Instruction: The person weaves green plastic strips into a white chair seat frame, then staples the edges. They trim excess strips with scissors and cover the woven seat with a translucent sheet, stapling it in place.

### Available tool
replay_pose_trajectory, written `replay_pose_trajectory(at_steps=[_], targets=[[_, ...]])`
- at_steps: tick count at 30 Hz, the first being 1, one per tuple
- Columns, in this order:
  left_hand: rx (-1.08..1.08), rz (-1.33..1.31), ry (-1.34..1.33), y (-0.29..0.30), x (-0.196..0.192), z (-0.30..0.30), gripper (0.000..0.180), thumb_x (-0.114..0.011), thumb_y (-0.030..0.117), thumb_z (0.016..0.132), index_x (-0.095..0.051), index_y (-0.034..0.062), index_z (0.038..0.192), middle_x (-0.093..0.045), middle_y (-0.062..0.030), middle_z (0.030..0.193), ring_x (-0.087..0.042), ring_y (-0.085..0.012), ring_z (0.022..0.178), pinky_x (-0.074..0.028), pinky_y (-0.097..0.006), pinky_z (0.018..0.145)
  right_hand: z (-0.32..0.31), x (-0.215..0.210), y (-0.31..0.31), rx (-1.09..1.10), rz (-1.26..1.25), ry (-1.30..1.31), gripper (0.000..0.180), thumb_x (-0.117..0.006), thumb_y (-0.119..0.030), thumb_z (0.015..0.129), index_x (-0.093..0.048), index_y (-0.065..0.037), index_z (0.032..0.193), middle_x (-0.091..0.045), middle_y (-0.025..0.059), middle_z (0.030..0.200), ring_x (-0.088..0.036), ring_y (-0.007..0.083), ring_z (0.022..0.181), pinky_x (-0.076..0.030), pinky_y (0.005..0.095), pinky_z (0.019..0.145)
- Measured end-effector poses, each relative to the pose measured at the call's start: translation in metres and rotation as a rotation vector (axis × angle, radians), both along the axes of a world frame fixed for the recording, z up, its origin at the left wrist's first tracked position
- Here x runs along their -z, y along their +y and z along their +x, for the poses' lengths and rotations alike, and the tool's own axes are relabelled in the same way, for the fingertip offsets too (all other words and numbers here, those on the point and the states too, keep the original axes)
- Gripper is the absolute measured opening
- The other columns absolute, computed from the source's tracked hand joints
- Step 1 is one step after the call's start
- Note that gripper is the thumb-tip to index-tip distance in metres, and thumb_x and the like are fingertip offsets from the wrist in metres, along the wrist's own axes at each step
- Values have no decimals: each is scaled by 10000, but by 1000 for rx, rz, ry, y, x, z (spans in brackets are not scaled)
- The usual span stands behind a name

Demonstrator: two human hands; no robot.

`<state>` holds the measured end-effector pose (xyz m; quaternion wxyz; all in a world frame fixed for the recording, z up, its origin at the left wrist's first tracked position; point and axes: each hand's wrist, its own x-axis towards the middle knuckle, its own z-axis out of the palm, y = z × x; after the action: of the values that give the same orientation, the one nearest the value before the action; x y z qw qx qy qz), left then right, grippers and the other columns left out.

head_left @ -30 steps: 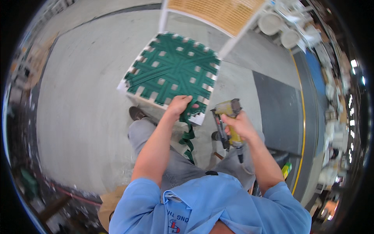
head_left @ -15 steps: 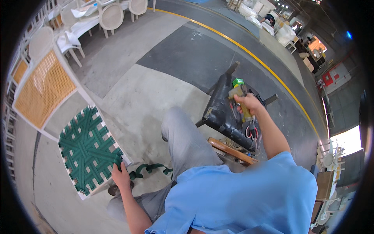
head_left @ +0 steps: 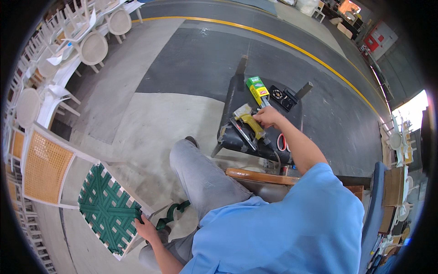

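My left hand (head_left: 146,229) is closed on the green webbing strap (head_left: 132,213) at the near right edge of a white chair's seat. The seat (head_left: 102,205) is woven with crossing green straps, and the strap's loose end (head_left: 173,212) curls beside my leg. To the right, my right hand (head_left: 270,117) has its fingers curled against the handle of a yellow staple gun (head_left: 251,121). The gun rests on a black-covered stool (head_left: 232,100); the hand hides part of the grip. Just beyond stands a green and yellow box (head_left: 258,89) with silver staple strips (head_left: 264,102) protruding.
Also on the stool are a long metal tool (head_left: 244,134), scissors with red and white handles (head_left: 282,142) and a black device (head_left: 284,97). A wooden rail (head_left: 260,176) runs between me and the stool. The chair's cane back (head_left: 48,166) rises at left. White chairs (head_left: 93,48) are stacked behind.
My view has shifted, bringing the stool's top more into sight. My right hand has moved from around the staple gun to its right side. My left hand keeps its hold on the strap.
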<state>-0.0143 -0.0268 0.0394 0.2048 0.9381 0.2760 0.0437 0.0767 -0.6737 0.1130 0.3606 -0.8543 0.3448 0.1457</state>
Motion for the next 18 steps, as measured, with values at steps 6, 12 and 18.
replay_pose_trajectory(at_steps=[6, 12, 18], targets=[[-34, 3, -12, 11, 8, -5, 626, -597, 418, 967, -600, -131, 1269, -633, -312, 1260, -600, -443, 1189, -457, -461, 1031, -73, -21, -57, -173, -469, 296, 393, -745, -299, 751, -731, 54, 921, -724, 266, 943, -727, 396, 913, -580, 459, 792], [-48, -289, -125, 13, 8, 0, 460, -627, 375, 955, -660, -45, 1140, -691, -277, 1051, -663, -415, 1015, -495, -465, 871, -130, 26, -51, -9, -362, 66, 747, -852, -228, 723, -521, -38, 1365, -706, 187, 1098, -711, 274, 905, -564, 407, 752], [-169, -918, -225, 46, 6, -13, 287, -613, 256, 986, -688, 12, 1117, -740, -118, 946, -655, -183, 763, -538, -347, 707, -113, -10, -46, 479, 325, 58, 439, -569, -62, 800, -590, -20, 1237, -622, 112, 811, -614, 232, 636, -479, 390, 498]])
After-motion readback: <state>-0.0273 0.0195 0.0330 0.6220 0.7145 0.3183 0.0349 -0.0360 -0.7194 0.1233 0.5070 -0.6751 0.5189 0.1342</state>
